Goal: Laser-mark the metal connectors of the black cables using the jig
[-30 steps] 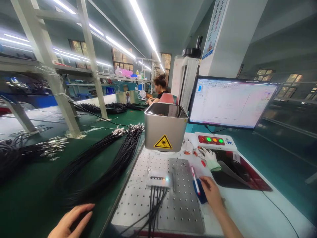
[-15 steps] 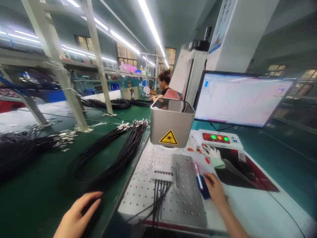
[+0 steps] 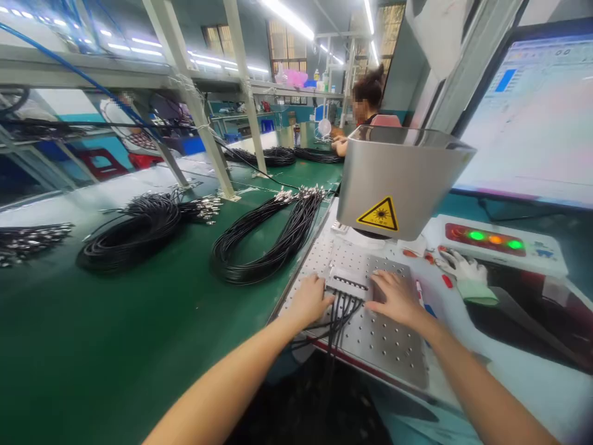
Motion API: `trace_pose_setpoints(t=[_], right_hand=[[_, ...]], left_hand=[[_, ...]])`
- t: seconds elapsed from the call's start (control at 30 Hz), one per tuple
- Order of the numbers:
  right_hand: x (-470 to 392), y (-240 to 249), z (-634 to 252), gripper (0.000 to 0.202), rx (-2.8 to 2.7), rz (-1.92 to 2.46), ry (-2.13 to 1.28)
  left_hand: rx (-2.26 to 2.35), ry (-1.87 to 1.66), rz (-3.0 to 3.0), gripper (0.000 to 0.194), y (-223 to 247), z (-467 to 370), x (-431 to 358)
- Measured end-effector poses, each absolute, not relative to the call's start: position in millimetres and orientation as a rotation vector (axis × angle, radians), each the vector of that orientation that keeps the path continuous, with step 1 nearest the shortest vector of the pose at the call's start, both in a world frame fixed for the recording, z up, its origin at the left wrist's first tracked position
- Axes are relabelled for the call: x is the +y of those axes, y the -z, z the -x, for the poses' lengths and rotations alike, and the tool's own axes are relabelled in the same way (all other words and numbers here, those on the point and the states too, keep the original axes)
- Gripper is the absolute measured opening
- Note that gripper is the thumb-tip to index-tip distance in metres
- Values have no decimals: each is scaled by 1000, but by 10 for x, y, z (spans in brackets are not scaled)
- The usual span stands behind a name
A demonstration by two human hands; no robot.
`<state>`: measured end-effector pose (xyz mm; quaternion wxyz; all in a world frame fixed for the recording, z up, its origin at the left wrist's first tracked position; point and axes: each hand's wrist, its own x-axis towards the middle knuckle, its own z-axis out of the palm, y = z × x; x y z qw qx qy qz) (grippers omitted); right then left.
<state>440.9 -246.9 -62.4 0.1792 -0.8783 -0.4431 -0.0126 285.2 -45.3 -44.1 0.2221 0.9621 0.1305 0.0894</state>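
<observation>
A small silver fixture block (image 3: pixel 351 283) with a row of connector ends in its slot sits on the perforated metal plate (image 3: pixel 393 349). Several black cables (image 3: pixel 340 318) run from its front edge and hang over the plate's near side. At the block's left end is my left hand (image 3: pixel 306 301), thumb and fingers apart, with the fingertips close to or touching it. My right hand (image 3: pixel 393 298) lies at the right end, palm down and fingers spread. Whether either hand presses on the block is unclear. Above it stands a grey laser head (image 3: pixel 403 179) with a yellow warning sticker.
Looped black cable bundles (image 3: pixel 259 253) lie on the green table (image 3: pixel 152 334) at left, beside shelf posts (image 3: pixel 208 123). To the right are a button panel (image 3: pixel 504 244), a white glove (image 3: pixel 467 275), a red-and-white marker (image 3: pixel 419 292) and a monitor (image 3: pixel 542 123). Another person (image 3: pixel 368 99) sits beyond.
Both hands have moved to the fixture block: the left from over the green table, the right from beside the marker. The camera view has turned left.
</observation>
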Motion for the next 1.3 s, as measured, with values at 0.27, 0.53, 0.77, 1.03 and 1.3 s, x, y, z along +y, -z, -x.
trace_pose_setpoints(t=[0.27,0.53,0.77,1.03,1.3], right_hand=[[-2338,626,-4347,40,-1313,2465,101],[-1652,617,-3486,51,-1280,2054,366],[-686,537,-2568,50,-1531,1657,239],[-404,262,-2078,23,-2048,1266,2],[-414,342,-1986,13,-2321,1183,89]], left_hand=[[595,-436,-2021,15,556,-2999,-576],[651,-484,-1521,31,176,-2227,-8],[718,-781,-1971,20,-384,-908,419],[475,-603,-3331,22,65,-122,73],[683,-572,-3178,18,297,-93,-101]])
